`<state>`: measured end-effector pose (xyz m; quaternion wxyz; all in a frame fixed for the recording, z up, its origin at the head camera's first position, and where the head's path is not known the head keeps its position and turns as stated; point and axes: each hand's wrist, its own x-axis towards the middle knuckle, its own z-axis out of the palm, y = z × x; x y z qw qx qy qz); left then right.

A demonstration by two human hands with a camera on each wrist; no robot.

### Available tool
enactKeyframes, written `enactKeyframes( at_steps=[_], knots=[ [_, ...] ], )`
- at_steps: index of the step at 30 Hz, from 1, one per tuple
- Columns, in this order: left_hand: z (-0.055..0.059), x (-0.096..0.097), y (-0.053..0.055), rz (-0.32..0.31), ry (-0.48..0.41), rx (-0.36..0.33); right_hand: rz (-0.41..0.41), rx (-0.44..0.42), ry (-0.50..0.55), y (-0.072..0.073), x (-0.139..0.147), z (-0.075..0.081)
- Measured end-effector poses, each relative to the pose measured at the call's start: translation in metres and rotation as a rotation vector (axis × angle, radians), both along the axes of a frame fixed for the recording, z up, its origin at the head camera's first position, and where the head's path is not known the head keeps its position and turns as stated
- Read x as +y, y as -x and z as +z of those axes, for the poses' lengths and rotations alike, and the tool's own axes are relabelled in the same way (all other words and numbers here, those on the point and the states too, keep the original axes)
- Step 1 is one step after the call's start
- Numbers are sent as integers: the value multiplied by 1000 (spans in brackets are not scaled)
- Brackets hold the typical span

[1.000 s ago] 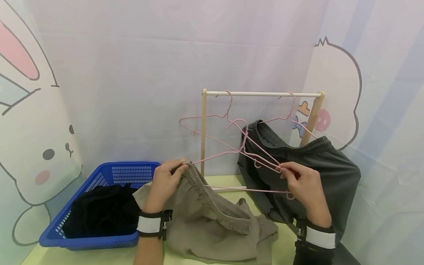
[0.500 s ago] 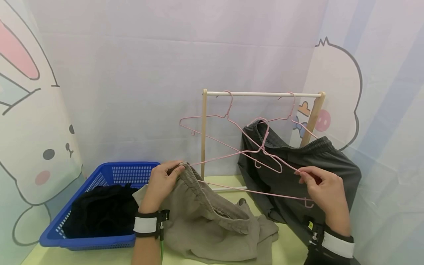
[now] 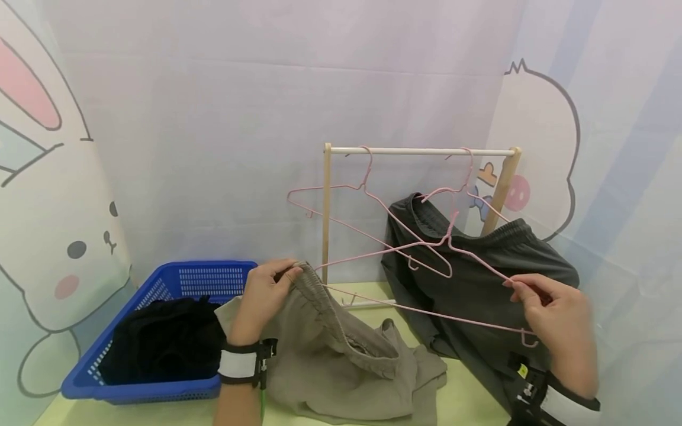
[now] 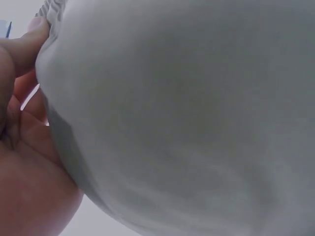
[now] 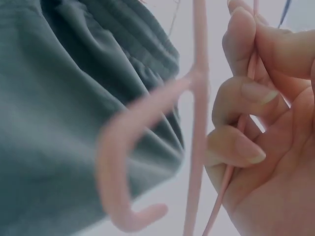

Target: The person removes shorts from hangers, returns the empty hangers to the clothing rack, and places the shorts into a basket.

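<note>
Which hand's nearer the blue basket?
Left. The left hand is by the right edge of the blue basket; the right hand is farther right, pinching a pink hanger.

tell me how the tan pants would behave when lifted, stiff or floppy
The tan pants will probably flop and sag, since most of their fabric lies in loose folds on the table. The waistband likely stretches, as it looks gathered and puckered. They seem unlikely to roll, being soft and slumped.

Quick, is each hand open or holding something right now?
Left hand: closed, pinching the khaki fabric garment by its gathered waistband.
Right hand: closed, pinching a thin pink triangular clothes hanger.
</note>
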<state>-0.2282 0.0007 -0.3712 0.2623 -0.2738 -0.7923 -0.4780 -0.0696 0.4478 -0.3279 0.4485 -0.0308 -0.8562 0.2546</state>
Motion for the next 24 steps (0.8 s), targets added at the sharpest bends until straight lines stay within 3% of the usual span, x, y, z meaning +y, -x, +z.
enactKeyframes(
  at_steps=[5, 8, 13, 19, 21, 24],
  knots=[
    [1, 6, -3, -1, 23, 1, -179, 62, 19, -21, 4, 6],
    [3, 13, -6, -33, 58, 4, -233, 86, 30, -27, 3, 9],
    [12, 37, -24, -208, 142, -42, -158, 136, 12, -19, -1, 10],
    [14, 65, -42, -415, 242, -162, -42, 144, 10, -2, -6, 6],
    [16, 67, -45, -421, 254, -193, -9, 136, 11, 1, -9, 5],
    [21, 59, -48, -364, 225, -181, 26, 120, 10, 4, -14, 7]
  ],
)
